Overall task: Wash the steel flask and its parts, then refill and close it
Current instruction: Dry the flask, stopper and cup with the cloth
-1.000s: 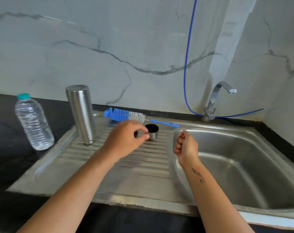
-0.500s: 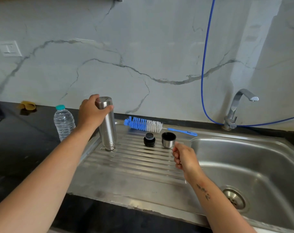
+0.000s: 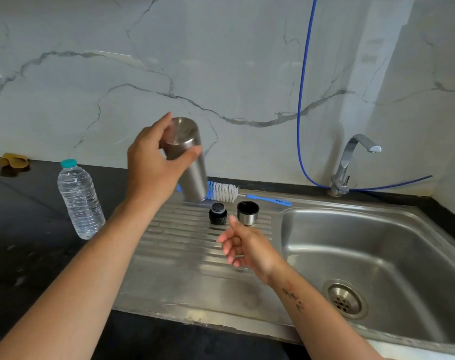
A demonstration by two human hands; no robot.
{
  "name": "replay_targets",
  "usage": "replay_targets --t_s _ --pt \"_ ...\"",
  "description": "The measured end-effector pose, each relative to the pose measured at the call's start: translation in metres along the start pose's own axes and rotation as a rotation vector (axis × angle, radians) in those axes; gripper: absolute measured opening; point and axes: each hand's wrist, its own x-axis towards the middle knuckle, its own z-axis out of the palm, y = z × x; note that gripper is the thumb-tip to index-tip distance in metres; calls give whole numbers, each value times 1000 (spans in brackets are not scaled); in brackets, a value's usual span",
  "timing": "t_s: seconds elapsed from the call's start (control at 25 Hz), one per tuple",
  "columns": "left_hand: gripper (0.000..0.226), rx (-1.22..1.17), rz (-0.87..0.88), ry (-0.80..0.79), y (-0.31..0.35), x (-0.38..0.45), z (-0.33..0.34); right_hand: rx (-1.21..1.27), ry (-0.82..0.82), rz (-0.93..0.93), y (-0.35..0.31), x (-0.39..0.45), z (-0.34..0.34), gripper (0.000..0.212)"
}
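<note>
My left hand (image 3: 149, 162) grips the steel flask (image 3: 188, 162) by its base end and holds it upside down, tilted, in the air above the back of the draining board. Its mouth points down near the bottle brush (image 3: 222, 192). The black stopper (image 3: 217, 213) and the steel cap cup (image 3: 247, 213) stand side by side on the ribbed draining board (image 3: 185, 245). My right hand (image 3: 243, 246) hovers just in front of them with fingers loosely spread and holds nothing.
A plastic water bottle (image 3: 79, 201) with a teal cap stands on the black counter at the left. The sink basin (image 3: 377, 255) with its drain lies to the right, the tap (image 3: 351, 162) and a blue hose (image 3: 303, 100) behind it. A yellowish cloth (image 3: 12, 161) lies far left.
My left hand went from the small parts to the flask, gripped its top and lifted it off the draining board, tilting it. My right hand loosened from a fist.
</note>
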Motion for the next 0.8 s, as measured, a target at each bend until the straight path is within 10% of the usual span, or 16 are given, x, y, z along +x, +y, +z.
replay_targets --t_s 0.2,0.4,0.64,0.8 --pt "82 -364 38 -163 36 -53 47 522 -126 31 -12 -3 -19 109" --pt "94 -360 60 -245 17 -94 64 796 215 -193 -16 1 -39 81" --pt "87 7 -86 -536 -28 -115 75 352 534 -484 -19 -4 -59 29" --pt "74 75 -119 -659 -37 -129 91 -169 620 -613 -8 -3 -52 47"
